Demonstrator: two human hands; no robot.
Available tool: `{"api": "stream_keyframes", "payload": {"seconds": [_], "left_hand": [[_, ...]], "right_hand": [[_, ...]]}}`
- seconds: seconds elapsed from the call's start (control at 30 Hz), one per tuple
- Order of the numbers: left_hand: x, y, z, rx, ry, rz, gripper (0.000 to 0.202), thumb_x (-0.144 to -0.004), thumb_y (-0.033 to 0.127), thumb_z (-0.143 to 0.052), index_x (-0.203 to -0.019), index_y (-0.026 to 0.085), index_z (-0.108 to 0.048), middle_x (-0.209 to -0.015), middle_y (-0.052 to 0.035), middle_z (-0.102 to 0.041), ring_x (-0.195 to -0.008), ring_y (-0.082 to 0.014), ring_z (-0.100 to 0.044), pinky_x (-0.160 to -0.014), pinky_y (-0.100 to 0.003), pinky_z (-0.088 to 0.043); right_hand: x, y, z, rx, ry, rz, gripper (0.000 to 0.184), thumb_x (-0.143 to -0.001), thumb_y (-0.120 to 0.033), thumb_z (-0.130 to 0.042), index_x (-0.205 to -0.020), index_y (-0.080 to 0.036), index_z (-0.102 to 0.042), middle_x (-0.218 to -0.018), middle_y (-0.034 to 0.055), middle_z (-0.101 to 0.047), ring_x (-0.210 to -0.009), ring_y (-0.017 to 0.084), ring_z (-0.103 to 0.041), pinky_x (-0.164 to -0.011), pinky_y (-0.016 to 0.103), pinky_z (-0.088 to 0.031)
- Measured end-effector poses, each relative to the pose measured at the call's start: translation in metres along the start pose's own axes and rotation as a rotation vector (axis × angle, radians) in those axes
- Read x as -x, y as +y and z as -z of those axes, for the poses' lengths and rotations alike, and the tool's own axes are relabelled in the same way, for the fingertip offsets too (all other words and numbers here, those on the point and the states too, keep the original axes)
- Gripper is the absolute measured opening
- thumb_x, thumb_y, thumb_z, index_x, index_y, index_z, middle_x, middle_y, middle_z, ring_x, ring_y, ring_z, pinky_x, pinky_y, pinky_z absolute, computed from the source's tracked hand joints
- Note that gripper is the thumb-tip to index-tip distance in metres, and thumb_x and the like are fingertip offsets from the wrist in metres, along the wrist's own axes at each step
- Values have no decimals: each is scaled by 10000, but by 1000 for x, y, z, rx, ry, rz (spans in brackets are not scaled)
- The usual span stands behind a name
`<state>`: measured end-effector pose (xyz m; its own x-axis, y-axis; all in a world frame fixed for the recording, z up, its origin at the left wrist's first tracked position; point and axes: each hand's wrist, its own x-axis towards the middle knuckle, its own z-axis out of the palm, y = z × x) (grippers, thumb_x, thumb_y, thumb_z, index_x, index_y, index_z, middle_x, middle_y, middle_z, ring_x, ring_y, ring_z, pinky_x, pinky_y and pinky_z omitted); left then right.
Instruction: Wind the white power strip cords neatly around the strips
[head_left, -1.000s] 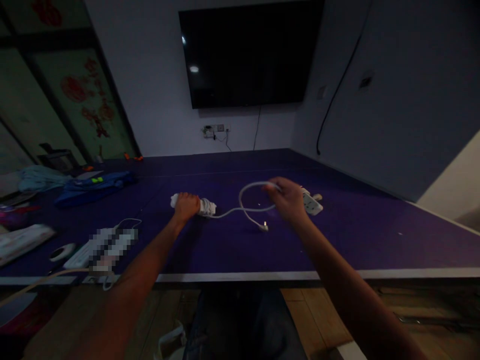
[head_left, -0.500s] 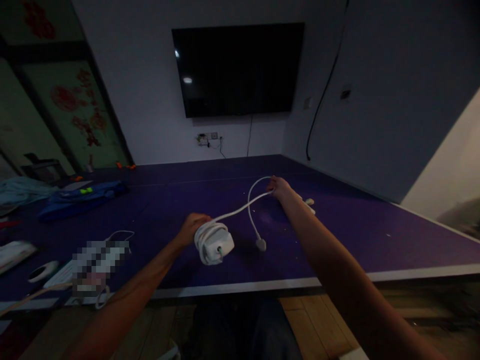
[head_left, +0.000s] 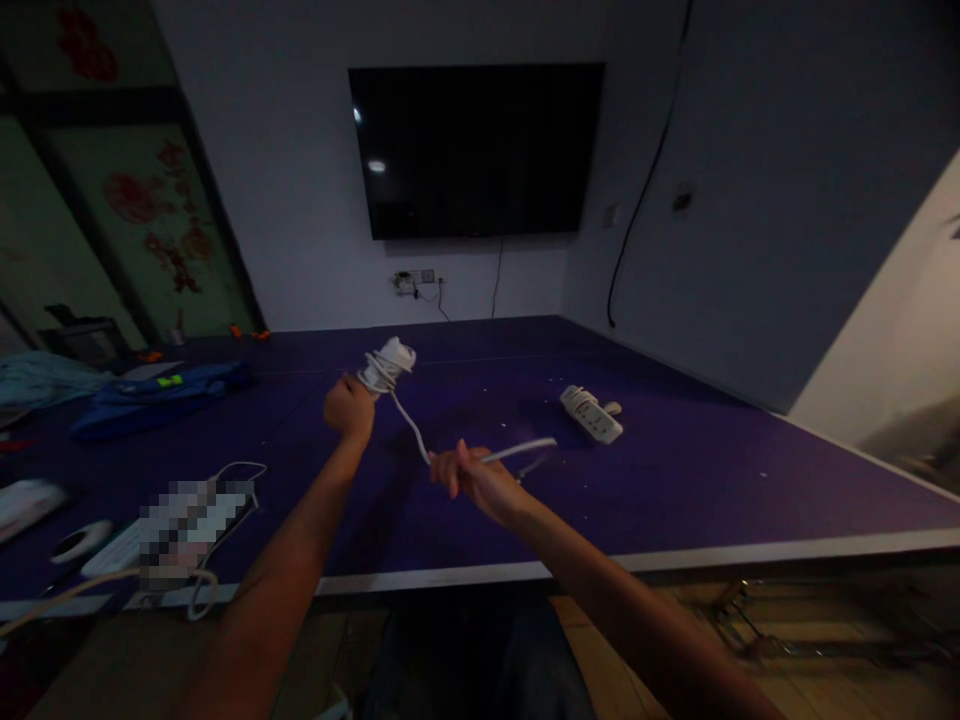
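Note:
My left hand (head_left: 349, 405) grips one end of a white power strip (head_left: 394, 356), raised above the purple table, with several turns of its cord wound round it. From the strip a white cord (head_left: 409, 418) runs down to my right hand (head_left: 469, 472), whose fingers are closed on it. Past that hand the cord's free end sticks out to the right, its tip smeared by motion. A second white power strip (head_left: 596, 416), its cord wrapped round one end, lies on the table to the right.
The purple table (head_left: 675, 470) has a pale front edge. Blue cloth (head_left: 172, 395) lies at the left; nearer are a blurred-out item (head_left: 196, 525), a white roundish object (head_left: 81, 541) and a loose cable. A television (head_left: 476, 150) hangs on the far wall.
My left hand has raised and turned the power strip, moving it away and to the left. My right hand has come left and nearer along the cord, uncovering the second strip.

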<state>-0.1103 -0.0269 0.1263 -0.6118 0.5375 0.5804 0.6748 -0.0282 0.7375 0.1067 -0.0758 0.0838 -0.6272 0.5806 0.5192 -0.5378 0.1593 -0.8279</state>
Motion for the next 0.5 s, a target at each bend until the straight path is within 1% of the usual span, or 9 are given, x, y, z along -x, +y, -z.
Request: {"api": "stream_keyframes", "payload": {"seconds": [0.07, 0.13, 0.17, 0.23, 0.3, 0.33, 0.4, 0.47, 0.5], "left_hand": [[15, 2, -9, -66, -66, -115, 377, -852, 306, -333, -693, 105, -610, -707, -171, -603, -866, -315, -584, -763, -444, -398], [32, 5, -15, -92, -213, -280, 238, -759, 294, -492, -592, 155, -587, -673, -133, -613, -855, -283, -589, -832, -413, -394], [41, 6, -15, -94, -290, -357, 180, -710, 280, -548, -573, 170, -584, -663, -110, -620, -839, -259, -594, -852, -387, -397], [56, 6, -13, -87, -404, -470, 173, -669, 292, -595, -535, 186, -574, -631, -79, -621, -782, -220, -598, -845, -346, -414], [67, 4, -9, -16, -483, -499, 240, -723, 348, -546, -552, 188, -601, -616, -62, -624, -712, -199, -591, -777, -338, -439], [69, 4, -8, 75, -489, -429, 277, -750, 371, -511, -572, 188, -620, -607, -51, -623, -678, -190, -585, -727, -330, -449], [69, 6, -10, 373, -423, -146, 286, -745, 391, -508, -605, 182, -643, -583, -29, -614, -614, -177, -572, -628, -309, -451], [62, 10, -17, 672, -282, 163, 233, -686, 382, -562, -626, 172, -643, -567, -12, -602, -575, -168, -565, -575, -295, -449], [57, 13, -21, 756, -220, 249, 222, -667, 378, -571, -641, 168, -637, -566, -7, -597, -566, -164, -565, -569, -296, -453]], "right_hand": [[-20, -10, -12, 142, -94, 32, 575, -815, -658, -440, -582, -169, -633, -630, 30, -576, -755, 163, -567, -863, 351, -415], [-49, -25, -5, 193, -35, 24, 584, -759, -707, -459, -585, -173, -615, -593, 17, -564, -681, 154, -563, -790, 334, -441], [-64, -32, 6, 188, 30, -6, 581, -754, -711, -459, -587, -174, -603, -563, 5, -547, -634, 143, -554, -753, 322, -453], [-88, -43, 34, 128, 174, -49, 552, -790, -672, -456, -589, -175, -585, -500, -27, -489, -560, 116, -526, -732, 305, -469], [-98, -42, 64, 31, 288, -67, 500, -806, -613, -504, -573, -175, -566, -447, -63, -410, -491, 91, -476, -721, 287, -481], [-97, -38, 76, -8, 328, -105, 463, -799, -580, -545, -581, -172, -568, -455, -62, -427, -495, 88, -480, -708, 277, -484], [-86, -21, 88, -68, 373, -248, 408, -750, -535, -637, -588, -166, -571, -504, -38, -509, -526, 99, -511, -669, 276, -485], [-66, 1, 84, -131, 381, -318, 379, -694, -532, -692, -640, -168, -603, -594, -4, -589, -605, 129, -562, -704, 319, -494], [-55, 11, 77, -164, 382, -280, 383, -677, -552, -695, -662, -177, -616, -649, 10, -617, -672, 149, -588, -746, 348, -494]]}}
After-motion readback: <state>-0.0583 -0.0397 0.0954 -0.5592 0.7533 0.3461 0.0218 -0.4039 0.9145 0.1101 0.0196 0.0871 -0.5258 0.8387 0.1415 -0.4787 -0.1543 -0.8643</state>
